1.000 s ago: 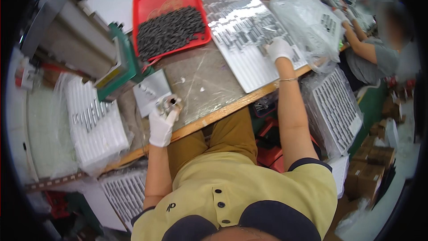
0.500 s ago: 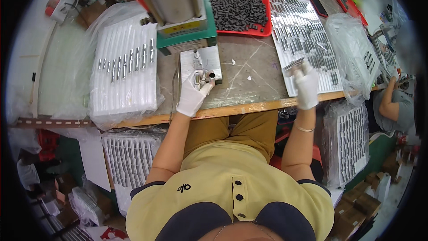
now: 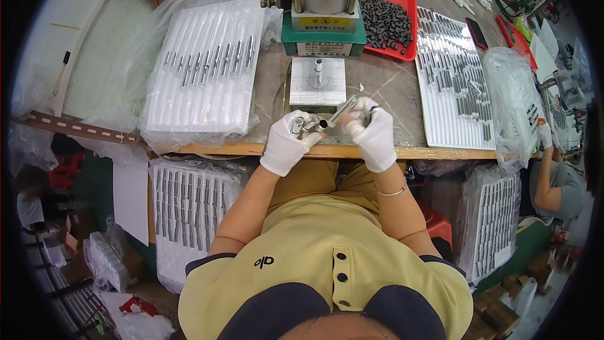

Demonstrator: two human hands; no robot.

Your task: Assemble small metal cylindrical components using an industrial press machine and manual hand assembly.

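My left hand [image 3: 286,143], in a white glove, is closed around a few short shiny metal tubes [image 3: 297,125], one with its dark open end turned toward the right hand. My right hand [image 3: 374,137], gloved too, pinches slim metal tubes [image 3: 343,112], tilted, just to the right of the left hand's. Both hands are above the table's front edge. Beyond them a metal block [image 3: 318,91] bears an upright metal pin [image 3: 318,70], below a press with a green head [image 3: 324,43]. How many tubes each hand holds is partly hidden by the fingers.
On the left a white grooved tray [image 3: 201,97] in plastic wrap holds a row of tubes. A red tray [image 3: 410,25] of small black parts [image 3: 385,22] and a white tray of tubes [image 3: 459,129] stand to the right. Nearby are a phone [image 3: 477,33] and a co-worker's arm [image 3: 547,157].
My right hand has come from above the right-hand tray, leftward to beside my left hand, carrying metal tubes. The left hand keeps its tubes. The head view has shifted.
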